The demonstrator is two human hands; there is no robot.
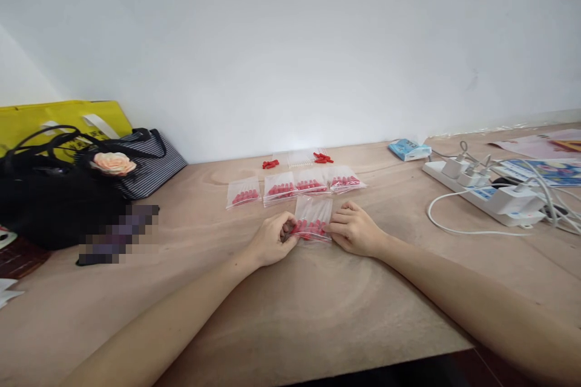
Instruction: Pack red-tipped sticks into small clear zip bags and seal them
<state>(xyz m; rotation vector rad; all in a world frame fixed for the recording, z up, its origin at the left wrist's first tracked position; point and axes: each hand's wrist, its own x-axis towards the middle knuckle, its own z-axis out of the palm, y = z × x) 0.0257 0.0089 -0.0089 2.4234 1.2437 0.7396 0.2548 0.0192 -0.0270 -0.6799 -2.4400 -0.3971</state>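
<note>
A clear zip bag (313, 208) with several small red pieces (310, 229) inside lies flat on the wooden table between my hands. My left hand (276, 237) pinches its left edge, fingers curled in. On the opposite edge, the fingers of my right hand (354, 230) are pressed together against the plastic. Just beyond are more filled bags in a row: a left one (245, 192), two overlapping in the middle (280, 187), and a right one (345, 179). Farther back, loose red pieces sit in a left pile (270, 164) and a right pile (323, 158), with flat clear bags (300, 159) between them.
At the left stand a black bag (59, 205) with a peach flower, a striped bag (158, 163) and a yellow bag (104, 112). A white power strip (481, 193) with plugs and cables lies right, near a blue tissue pack (409, 150). A white wall (290, 48) rises behind.
</note>
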